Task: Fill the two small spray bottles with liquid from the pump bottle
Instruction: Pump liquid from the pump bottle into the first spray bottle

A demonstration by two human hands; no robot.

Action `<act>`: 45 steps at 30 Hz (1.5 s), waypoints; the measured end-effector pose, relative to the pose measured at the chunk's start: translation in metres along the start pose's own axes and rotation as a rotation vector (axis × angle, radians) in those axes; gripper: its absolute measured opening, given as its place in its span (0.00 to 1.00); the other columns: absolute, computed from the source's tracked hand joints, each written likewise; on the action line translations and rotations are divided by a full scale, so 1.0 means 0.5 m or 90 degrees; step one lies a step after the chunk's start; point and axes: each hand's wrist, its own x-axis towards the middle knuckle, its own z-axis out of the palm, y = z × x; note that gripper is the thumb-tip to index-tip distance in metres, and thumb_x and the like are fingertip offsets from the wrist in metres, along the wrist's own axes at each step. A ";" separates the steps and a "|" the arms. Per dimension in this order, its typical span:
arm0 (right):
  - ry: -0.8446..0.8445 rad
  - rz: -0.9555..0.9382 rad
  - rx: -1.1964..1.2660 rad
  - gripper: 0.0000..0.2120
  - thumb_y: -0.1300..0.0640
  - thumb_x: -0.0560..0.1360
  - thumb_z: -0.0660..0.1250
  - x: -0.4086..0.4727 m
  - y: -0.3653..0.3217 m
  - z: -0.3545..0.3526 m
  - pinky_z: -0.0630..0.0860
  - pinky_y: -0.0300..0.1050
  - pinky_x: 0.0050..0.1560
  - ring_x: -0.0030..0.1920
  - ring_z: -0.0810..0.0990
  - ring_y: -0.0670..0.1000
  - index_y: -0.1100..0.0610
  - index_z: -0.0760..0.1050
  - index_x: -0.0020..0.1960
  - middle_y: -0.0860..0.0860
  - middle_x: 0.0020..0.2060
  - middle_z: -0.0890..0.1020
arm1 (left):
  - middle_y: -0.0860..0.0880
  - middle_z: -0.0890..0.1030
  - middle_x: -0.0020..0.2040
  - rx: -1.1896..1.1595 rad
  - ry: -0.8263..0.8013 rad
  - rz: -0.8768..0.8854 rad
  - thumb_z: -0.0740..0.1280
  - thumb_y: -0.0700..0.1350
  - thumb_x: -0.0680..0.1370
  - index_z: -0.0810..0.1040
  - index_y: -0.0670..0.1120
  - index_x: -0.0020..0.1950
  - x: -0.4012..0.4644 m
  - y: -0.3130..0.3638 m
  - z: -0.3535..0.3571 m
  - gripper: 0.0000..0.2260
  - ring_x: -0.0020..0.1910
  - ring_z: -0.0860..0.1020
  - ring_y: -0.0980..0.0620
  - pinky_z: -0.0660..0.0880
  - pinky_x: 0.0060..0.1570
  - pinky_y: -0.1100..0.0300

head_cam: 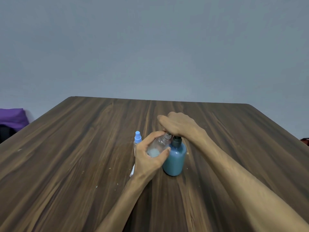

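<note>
I am gripping the clear spray bottle (158, 144) in my left hand (148, 156), tilting its long axis so the open threaded neck is pointing up and right toward the spout of the blue pump bottle (175, 158), which is standing on the table (83, 148). My right hand (178, 126) is closed over the pump head, nearer the spout. The second spray bottle (138, 139) is standing capped just left. I am reading no labels anywhere.

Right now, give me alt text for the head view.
The left hand tilts an uncapped clear spray bottle against the blue pump bottle, while the right hand rests on the pump. A capped spray bottle stands behind.
</note>
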 end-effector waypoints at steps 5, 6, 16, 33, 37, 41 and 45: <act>-0.006 0.004 -0.009 0.18 0.46 0.80 0.54 0.002 0.001 0.010 0.66 0.49 0.39 0.39 0.75 0.52 0.54 0.74 0.40 0.53 0.41 0.80 | 0.52 0.87 0.52 0.002 -0.007 0.005 0.74 0.31 0.71 0.82 0.50 0.59 0.002 0.000 0.001 0.20 0.54 0.86 0.48 0.80 0.57 0.59; 0.000 0.002 -0.016 0.18 0.46 0.80 0.54 0.002 0.001 0.008 0.67 0.49 0.40 0.39 0.75 0.52 0.54 0.75 0.40 0.52 0.40 0.80 | 0.52 0.87 0.52 0.004 -0.003 0.005 0.74 0.31 0.71 0.82 0.50 0.59 0.001 0.002 0.001 0.20 0.54 0.86 0.49 0.80 0.57 0.59; 0.009 -0.016 -0.015 0.20 0.45 0.81 0.53 0.006 0.003 0.002 0.69 0.50 0.43 0.41 0.77 0.52 0.54 0.76 0.41 0.52 0.42 0.81 | 0.53 0.87 0.52 0.003 0.004 0.007 0.74 0.32 0.71 0.82 0.47 0.59 0.002 0.002 0.003 0.19 0.54 0.86 0.51 0.80 0.57 0.60; 0.018 -0.022 0.009 0.23 0.42 0.79 0.51 0.008 0.005 0.010 0.71 0.51 0.45 0.45 0.79 0.56 0.55 0.79 0.43 0.54 0.46 0.84 | 0.55 0.87 0.52 0.014 -0.010 0.017 0.74 0.32 0.71 0.82 0.50 0.58 0.007 0.001 -0.002 0.20 0.53 0.86 0.51 0.80 0.56 0.61; 0.021 -0.022 -0.001 0.22 0.44 0.80 0.51 0.010 0.005 0.009 0.70 0.51 0.45 0.43 0.78 0.55 0.55 0.78 0.42 0.53 0.43 0.82 | 0.53 0.87 0.53 0.016 -0.001 0.014 0.74 0.32 0.71 0.82 0.51 0.59 0.004 -0.002 -0.004 0.20 0.54 0.86 0.49 0.80 0.57 0.59; -0.006 -0.008 0.032 0.23 0.44 0.79 0.52 0.012 0.005 0.008 0.72 0.51 0.45 0.45 0.81 0.56 0.56 0.81 0.44 0.53 0.43 0.85 | 0.54 0.87 0.52 0.020 -0.011 0.019 0.75 0.32 0.71 0.82 0.50 0.59 0.008 -0.003 -0.003 0.20 0.54 0.86 0.50 0.80 0.57 0.59; -0.014 -0.006 0.022 0.22 0.43 0.79 0.52 0.005 0.003 0.006 0.74 0.51 0.48 0.46 0.81 0.57 0.55 0.80 0.44 0.54 0.44 0.84 | 0.55 0.87 0.52 0.015 -0.006 0.019 0.74 0.32 0.71 0.82 0.52 0.58 0.005 0.004 -0.003 0.21 0.54 0.86 0.51 0.79 0.57 0.60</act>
